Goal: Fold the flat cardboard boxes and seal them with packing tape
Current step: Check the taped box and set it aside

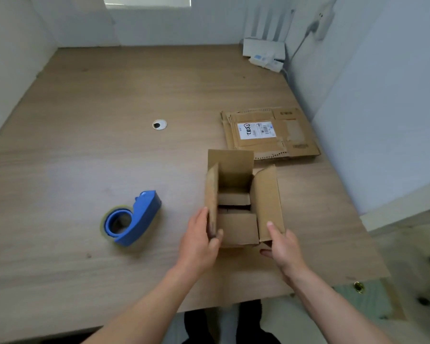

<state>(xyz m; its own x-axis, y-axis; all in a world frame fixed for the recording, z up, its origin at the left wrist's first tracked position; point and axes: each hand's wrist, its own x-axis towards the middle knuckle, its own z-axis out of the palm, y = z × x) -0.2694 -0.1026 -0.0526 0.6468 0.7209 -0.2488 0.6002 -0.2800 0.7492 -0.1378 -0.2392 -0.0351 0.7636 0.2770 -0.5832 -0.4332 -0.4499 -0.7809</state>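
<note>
A small brown cardboard box stands upright on the wooden table, its top flaps raised and its inside showing. My left hand grips the upright left flap near its front corner. My right hand holds the lower edge of the right flap, thumb on top. A blue tape dispenser with a roll of clear tape lies on the table to the left of the box, apart from both hands. A stack of flat cardboard boxes with a white label lies behind the box to the right.
A round cable hole sits mid-table. White devices and a cable stand at the far right corner against the wall. Walls close the table on the left, back and right. The table's front edge runs just below my forearms.
</note>
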